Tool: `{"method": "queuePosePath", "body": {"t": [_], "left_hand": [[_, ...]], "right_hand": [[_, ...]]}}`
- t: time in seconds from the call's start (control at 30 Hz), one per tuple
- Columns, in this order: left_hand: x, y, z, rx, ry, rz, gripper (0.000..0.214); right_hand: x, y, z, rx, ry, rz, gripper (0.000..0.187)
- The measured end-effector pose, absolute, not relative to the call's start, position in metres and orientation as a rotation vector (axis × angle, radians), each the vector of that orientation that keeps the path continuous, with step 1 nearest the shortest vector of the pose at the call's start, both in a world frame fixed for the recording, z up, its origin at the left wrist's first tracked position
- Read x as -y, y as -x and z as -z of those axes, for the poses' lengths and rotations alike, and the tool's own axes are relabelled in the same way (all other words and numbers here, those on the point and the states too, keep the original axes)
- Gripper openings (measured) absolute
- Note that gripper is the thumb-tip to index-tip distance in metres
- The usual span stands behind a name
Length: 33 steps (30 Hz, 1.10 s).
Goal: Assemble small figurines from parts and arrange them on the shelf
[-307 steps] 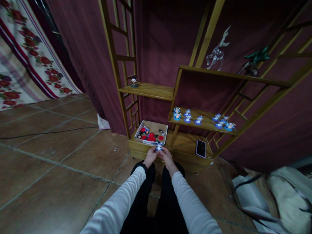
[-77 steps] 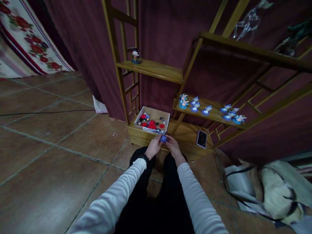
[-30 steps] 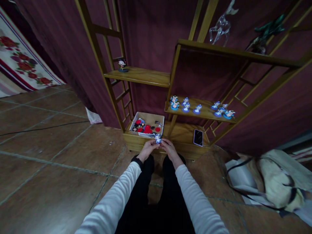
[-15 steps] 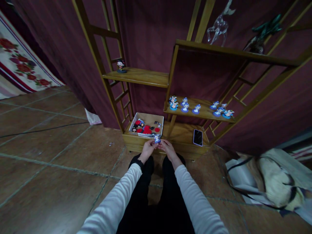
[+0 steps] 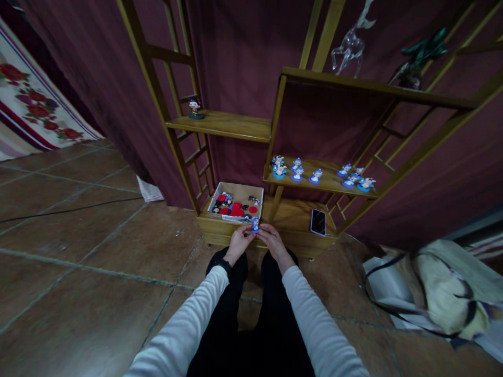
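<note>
Between my two hands a small purple-and-white figurine stands upright, just in front of a white open box. The fingers of my left hand pinch it from the left, and those of my right hand close on its right side. Behind them the box holds red discs and several dark figurine pieces. Similar purple figurines stand on the middle shelf, with blue-based ones at its left end and a further group at its right.
A dark-haired figurine stands on the upper left shelf. A phone lies on the bottom shelf. Above are a glass deer and a green ornament. Bags lie on the floor at right; a cable runs at left.
The figurine has turned between my fingers and now shows a narrower side. My hands have stayed in nearly the same place. The view has shifted slightly.
</note>
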<state>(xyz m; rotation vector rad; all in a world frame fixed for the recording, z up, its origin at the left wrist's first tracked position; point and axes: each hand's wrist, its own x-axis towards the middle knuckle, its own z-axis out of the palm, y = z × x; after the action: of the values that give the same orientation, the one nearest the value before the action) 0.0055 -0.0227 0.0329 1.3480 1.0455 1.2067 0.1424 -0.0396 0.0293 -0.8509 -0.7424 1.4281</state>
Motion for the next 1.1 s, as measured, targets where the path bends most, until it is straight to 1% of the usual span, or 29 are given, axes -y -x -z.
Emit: {"method": "queuePosePath", "body": {"t": [0.13, 0.4, 0.6, 0.83, 0.93, 1.1], "left_hand": [[0.025, -0.003, -0.039, -0.976, -1.263, -1.139, 0.038], [0.025, -0.003, -0.036, -0.93, -1.159, -1.202, 0.037], [0.023, -0.004, -0.035, -0.895, -1.11, -1.257, 0.043], [0.022, -0.003, -0.034, -0.906, -1.049, -1.329, 0.037], [0.022, -0.002, -0.034, -0.917, -1.061, -1.311, 0.037], [0.022, -0.003, -0.034, -0.914, -1.067, -1.293, 0.038]], "right_hand": [[0.039, -0.145, -0.029, 0.728, 0.816, -1.471, 0.029], [0.04, -0.144, -0.032, 0.71, 0.799, -1.542, 0.034], [0.039, -0.143, -0.032, 0.744, 0.815, -1.554, 0.036], [0.041, -0.142, -0.037, 0.811, 0.873, -1.529, 0.039], [0.043, -0.14, -0.042, 0.843, 0.901, -1.506, 0.042], [0.045, -0.139, -0.046, 0.882, 0.902, -1.495, 0.042]]}}
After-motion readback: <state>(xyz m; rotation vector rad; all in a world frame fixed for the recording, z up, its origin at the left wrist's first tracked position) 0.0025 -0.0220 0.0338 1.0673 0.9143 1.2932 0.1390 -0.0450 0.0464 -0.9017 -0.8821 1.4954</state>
